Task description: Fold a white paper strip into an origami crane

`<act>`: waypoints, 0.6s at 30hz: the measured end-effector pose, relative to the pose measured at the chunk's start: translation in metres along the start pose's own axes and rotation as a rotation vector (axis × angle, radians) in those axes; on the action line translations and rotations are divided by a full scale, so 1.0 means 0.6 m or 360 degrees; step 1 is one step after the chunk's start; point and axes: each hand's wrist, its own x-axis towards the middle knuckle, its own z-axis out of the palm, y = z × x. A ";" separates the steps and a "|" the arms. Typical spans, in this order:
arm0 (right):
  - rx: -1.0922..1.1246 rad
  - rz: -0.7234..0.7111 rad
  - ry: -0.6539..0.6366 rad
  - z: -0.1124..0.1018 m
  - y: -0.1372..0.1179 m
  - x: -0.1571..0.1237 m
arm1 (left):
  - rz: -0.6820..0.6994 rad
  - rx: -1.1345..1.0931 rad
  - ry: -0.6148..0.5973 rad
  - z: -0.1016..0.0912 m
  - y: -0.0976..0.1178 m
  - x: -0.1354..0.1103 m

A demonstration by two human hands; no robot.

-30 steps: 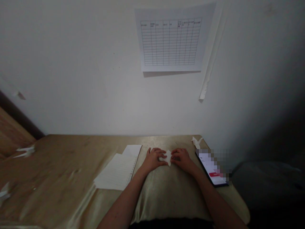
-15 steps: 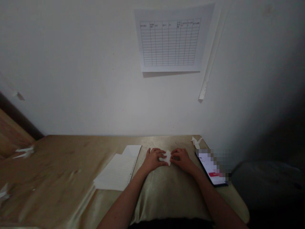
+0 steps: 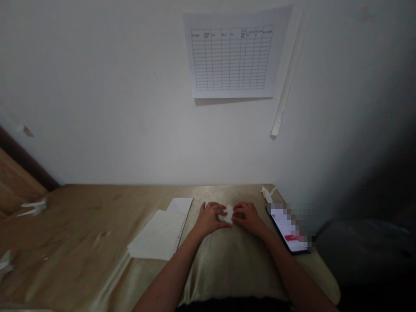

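Between my hands, near the table's far side, is a small folded piece of white paper [image 3: 229,213]. My left hand [image 3: 210,217] grips its left side, with the thumb at the lower edge and the fingers curled over the upper part. From the other side, my right hand [image 3: 248,216] pinches the paper's right edge with thumb and fingertips. The finger ends cover parts of the paper, so its exact folds cannot be made out. Left of my left hand lie loose lined paper sheets [image 3: 159,236] with punched holes along one edge.
A phone [image 3: 289,229] with a lit screen lies at the table's right edge. Behind it sits a folded white paper shape [image 3: 268,193]. More paper shapes [image 3: 34,206] lie far left. A printed table sheet [image 3: 232,58] hangs on the wall behind the cloth-covered table [image 3: 81,225].
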 end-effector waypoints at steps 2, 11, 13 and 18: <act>-0.0012 0.0014 -0.0003 0.000 -0.001 0.001 | -0.0005 0.0001 0.0002 0.000 0.002 -0.001; -0.0003 -0.0068 -0.0105 -0.019 -0.015 -0.007 | 0.0006 0.0018 0.0011 0.003 0.003 -0.002; 0.0002 -0.0077 -0.0118 -0.021 -0.018 -0.010 | 0.0010 0.0019 0.0012 0.003 0.003 -0.003; 0.0020 -0.0072 -0.0072 -0.017 -0.019 -0.011 | 0.0007 0.0016 0.0016 0.004 0.003 -0.003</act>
